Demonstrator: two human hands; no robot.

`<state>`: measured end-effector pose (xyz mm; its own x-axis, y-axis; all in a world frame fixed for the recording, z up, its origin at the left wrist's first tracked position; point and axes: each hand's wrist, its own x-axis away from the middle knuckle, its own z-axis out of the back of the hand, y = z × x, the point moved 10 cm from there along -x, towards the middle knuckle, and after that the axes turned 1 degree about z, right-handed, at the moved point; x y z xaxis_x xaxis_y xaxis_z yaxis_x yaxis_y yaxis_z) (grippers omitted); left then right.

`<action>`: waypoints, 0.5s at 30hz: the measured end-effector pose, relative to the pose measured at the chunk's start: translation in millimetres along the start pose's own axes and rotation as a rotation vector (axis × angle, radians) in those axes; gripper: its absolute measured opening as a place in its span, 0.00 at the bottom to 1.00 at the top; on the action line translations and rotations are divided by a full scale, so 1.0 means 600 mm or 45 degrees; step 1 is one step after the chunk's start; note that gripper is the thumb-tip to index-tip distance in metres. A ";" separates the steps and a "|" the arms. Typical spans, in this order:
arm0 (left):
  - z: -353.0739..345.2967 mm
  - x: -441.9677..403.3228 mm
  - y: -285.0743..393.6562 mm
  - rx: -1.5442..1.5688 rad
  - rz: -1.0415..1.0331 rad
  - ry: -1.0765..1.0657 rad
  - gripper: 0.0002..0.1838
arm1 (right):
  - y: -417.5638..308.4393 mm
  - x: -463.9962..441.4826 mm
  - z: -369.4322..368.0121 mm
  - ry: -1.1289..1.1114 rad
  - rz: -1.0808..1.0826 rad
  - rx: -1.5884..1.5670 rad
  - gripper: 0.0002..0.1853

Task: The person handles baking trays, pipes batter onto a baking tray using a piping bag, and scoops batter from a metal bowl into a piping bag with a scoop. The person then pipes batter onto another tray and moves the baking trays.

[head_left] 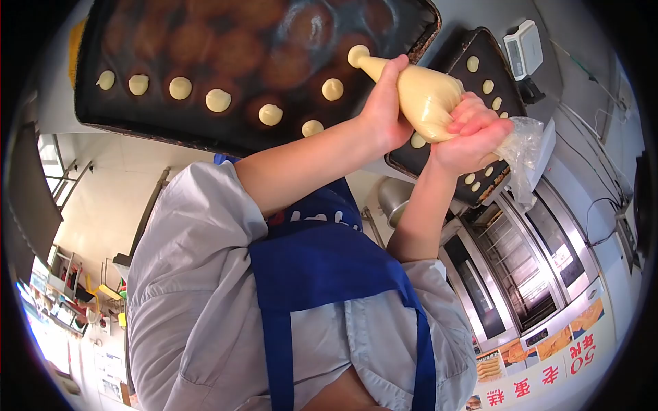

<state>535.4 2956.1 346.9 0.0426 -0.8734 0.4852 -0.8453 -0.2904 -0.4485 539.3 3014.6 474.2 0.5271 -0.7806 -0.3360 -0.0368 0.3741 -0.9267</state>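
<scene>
A grey short-sleeved shirt (185,274) and a deep blue bib apron (325,274) with white lettering are worn by the person, whose torso fills the near side of the scene. A large black rectangular baking tray (233,51) with raised edges and brownish round marks is seen at the far left. At the near right, a silver metal oven (507,253) with glass panels is shown. A smaller black baking tray (483,48), dotted with pale yellow drops, is placed at the far right, partly hidden by the arms and hands. A clear plastic piping bag (425,92), plump with pale yellow mixture, is held over the right end of the large tray, its narrow tip slanting far and left. Its gathered neck is clenched in the right hand (476,137), fingers curled, and the loose plastic is left hanging to the right. Close to the tip, the bag is met by the thumb and palm of the left hand (387,106); the other fingers are hidden, so whether they are closed cannot be told. A white boxy device (524,49) is set beyond the smaller tray. Small, round, pale yellow mounds (180,88) are lined along the large tray's near side, and another is seen at the tip.
</scene>
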 end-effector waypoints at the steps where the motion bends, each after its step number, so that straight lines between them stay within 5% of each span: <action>1: 0.000 -0.005 0.000 0.000 -0.004 0.002 0.32 | -0.002 -0.002 -0.004 -0.001 -0.003 -0.004 0.29; 5: -0.001 -0.014 0.004 -0.047 0.026 0.067 0.30 | -0.009 -0.006 0.004 0.140 0.033 0.006 0.29; 11: -0.058 0.006 0.052 -0.275 -0.359 0.054 0.26 | -0.015 -0.041 0.017 0.105 0.114 -0.455 0.30; 15: -0.077 -0.044 0.050 -0.162 -0.200 0.127 0.23 | -0.003 -0.083 -0.001 0.069 0.147 -0.328 0.29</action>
<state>484.1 2988.5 355.5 0.1312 -0.7765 0.6162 -0.8932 -0.3623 -0.2663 512.6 3052.8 492.4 0.4612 -0.7683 -0.4438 -0.3119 0.3279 -0.8917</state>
